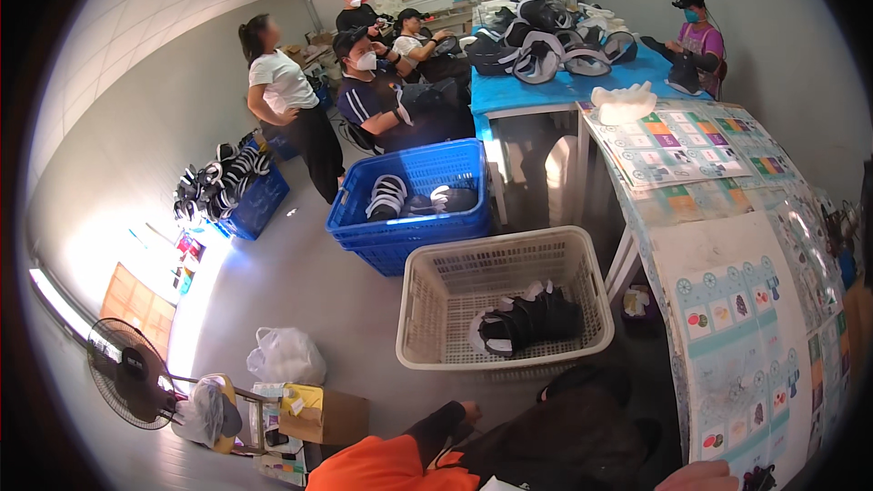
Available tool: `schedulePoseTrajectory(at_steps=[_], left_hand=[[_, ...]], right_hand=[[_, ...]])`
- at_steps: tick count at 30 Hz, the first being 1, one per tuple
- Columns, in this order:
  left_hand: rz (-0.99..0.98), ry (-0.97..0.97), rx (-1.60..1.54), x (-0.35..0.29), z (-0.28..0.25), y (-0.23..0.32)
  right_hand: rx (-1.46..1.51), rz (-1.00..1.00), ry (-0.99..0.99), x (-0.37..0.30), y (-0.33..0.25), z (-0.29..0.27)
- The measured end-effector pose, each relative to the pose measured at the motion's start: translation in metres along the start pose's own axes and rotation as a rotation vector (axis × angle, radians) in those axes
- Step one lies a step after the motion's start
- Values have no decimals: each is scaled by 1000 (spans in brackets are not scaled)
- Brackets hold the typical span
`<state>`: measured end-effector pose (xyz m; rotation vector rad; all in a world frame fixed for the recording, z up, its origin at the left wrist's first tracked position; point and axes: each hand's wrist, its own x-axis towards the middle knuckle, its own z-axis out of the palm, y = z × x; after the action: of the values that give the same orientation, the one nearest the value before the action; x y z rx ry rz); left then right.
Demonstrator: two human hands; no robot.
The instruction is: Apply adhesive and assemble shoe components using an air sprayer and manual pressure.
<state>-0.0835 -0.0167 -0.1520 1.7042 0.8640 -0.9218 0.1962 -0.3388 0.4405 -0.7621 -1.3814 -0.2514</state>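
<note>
My left hand (470,412) shows small at the end of a dark sleeve, beside the black cloth (555,441) over my lap. Its fingers are too small to make out, and nothing plainly shows in it. At the bottom edge, my right hand (700,476) is cut off by the picture; part of it appears at the near corner of the paper-covered table (718,245). Just right of it lies a small dark item (758,478). In front of me, a cream plastic basket (414,309) holds several black shoe pieces (532,320) with pale linings.
Behind the basket stand stacked blue crates (409,235) with black-and-white shoes. A blue-topped table (546,93) carries heaped shoe uppers. Several people sit or stand around it. At left are a full blue crate (259,203), a fan (132,373), a cardboard box (341,414) and a white bag (286,356).
</note>
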Motion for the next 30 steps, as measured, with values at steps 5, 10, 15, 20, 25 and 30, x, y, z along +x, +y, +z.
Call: schedulePoseTrajectory(at_steps=[5, 10, 15, 20, 25, 30], left_hand=[[36, 51, -63, -9, 0, -8], [70, 303, -113, -22, -23, 10], [129, 891, -108, -24, -49, 52], [39, 865, 10, -20, -66, 85], [-50, 795, 29, -10, -70, 93], [30, 714, 21, 2, -70, 65]], right_hand=[[-567, 349, 37, -29, 33, -15], [-703, 670, 95, -97, 74, -35], [-407, 758, -87, -80, 81, -14], [-155, 824, -406, -6, 89, 39], [759, 1339, 292, 91, 76, 111], [1362, 1035, -38, 40, 98, 78]])
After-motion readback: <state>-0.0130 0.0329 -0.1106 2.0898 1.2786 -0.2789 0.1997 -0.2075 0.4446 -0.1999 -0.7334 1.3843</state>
